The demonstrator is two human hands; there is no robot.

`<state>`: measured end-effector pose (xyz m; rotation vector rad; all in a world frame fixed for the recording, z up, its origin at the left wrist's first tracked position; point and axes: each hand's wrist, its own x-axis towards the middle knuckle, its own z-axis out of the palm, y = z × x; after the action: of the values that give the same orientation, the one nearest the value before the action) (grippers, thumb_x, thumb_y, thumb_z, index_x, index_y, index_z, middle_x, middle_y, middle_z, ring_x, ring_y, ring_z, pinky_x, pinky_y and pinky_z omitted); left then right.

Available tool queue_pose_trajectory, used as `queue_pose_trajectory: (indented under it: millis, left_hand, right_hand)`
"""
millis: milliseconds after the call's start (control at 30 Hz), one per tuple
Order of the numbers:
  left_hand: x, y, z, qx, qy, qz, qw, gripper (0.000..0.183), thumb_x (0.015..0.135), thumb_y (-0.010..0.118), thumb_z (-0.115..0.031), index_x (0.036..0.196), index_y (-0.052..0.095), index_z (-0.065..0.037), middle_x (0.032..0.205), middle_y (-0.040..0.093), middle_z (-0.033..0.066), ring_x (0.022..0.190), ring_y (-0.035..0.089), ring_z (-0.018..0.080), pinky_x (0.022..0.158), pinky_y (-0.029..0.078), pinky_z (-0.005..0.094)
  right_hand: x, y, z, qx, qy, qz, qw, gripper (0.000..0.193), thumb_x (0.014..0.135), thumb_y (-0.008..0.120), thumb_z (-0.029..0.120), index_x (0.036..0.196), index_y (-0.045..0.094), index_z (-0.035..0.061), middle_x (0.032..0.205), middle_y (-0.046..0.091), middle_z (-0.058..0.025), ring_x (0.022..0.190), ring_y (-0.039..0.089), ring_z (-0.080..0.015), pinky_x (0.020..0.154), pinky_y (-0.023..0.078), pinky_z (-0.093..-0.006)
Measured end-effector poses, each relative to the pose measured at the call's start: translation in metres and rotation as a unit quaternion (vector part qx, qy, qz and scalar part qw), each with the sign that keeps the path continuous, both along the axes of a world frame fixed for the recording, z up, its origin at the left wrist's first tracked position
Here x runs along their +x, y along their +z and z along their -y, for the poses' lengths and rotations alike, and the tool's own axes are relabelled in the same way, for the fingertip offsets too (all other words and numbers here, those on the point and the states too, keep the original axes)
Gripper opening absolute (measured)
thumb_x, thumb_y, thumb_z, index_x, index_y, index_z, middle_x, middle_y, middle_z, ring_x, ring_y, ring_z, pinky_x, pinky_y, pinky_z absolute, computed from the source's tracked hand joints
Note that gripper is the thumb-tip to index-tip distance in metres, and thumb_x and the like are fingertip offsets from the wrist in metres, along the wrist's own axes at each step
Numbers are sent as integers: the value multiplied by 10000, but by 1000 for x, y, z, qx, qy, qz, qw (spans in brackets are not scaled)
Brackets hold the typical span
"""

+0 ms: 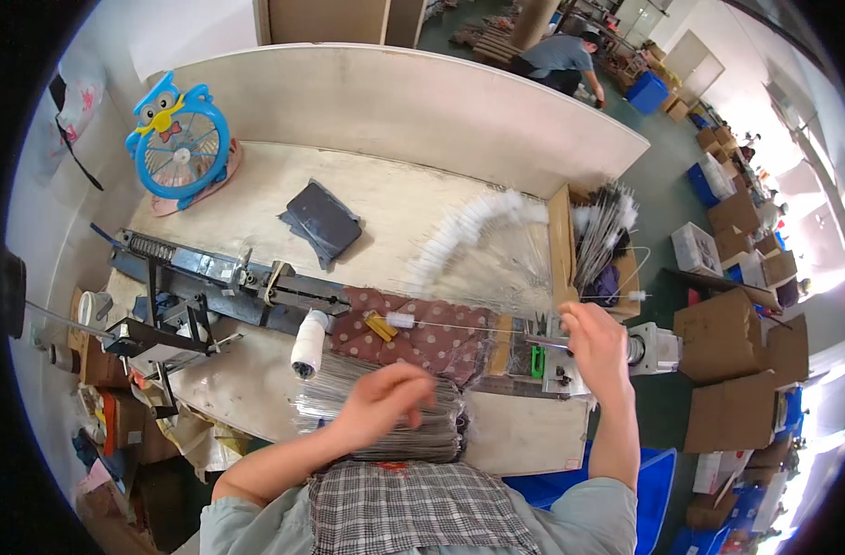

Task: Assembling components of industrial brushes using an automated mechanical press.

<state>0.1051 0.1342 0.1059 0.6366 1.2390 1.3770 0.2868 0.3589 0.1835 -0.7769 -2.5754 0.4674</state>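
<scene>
A wire brush with a white bristle head (400, 320) lies across a brown polka-dot cloth, its thin stem running right to a small metal fixture (559, 370). My right hand (596, 344) is at this fixture, fingers curled together beside the stem's end; what they grip is hidden. My left hand (385, 404) hovers over a thick bundle of thin metal wires (385, 442), its fingers bent and smeared by motion. Beside the brush head sits a yellow piece (380, 326). A white thread spool (309, 346) stands left of the cloth (441, 347).
A long metal bench mechanism (228, 277) extends left. Finished white brushes (469, 227) fan out behind the cloth, near a cardboard box of wires (561, 231). A dark pouch (321, 222) and blue fan (180, 153) sit farther back. A motor (658, 349) is at right. Another person (561, 60) bends down far off.
</scene>
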Motion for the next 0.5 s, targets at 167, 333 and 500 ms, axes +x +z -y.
queue_pose_trajectory:
  millis: [167,333,500]
  left_hand:
    - [18,-18,-91,134,42,-630,764,197,842,603,-195,1007,586,-89,806,578,74,613,616,205,482,470,329]
    - [18,-36,-129,167,20,-699,695,168,796,626,-215,922,581,-114,795,551,50,611,604,235,480,469,356]
    - [9,-46,-142,96,-6,-731,675,102,783,616,-183,830,567,-106,797,552,62,647,611,238,530,481,379]
  right_hand:
    - [-28,-29,-2,-78,12,-21,997,135,834,604,77,956,633,27,838,632,-148,706,601,-330,631,490,-361]
    - [-29,-43,-14,-24,17,-34,999,122,826,621,115,923,655,50,862,653,-128,765,624,-311,658,498,-355]
    - [-22,-55,-18,-38,11,-10,999,144,811,639,181,917,680,94,851,657,-119,770,624,-309,673,496,-374]
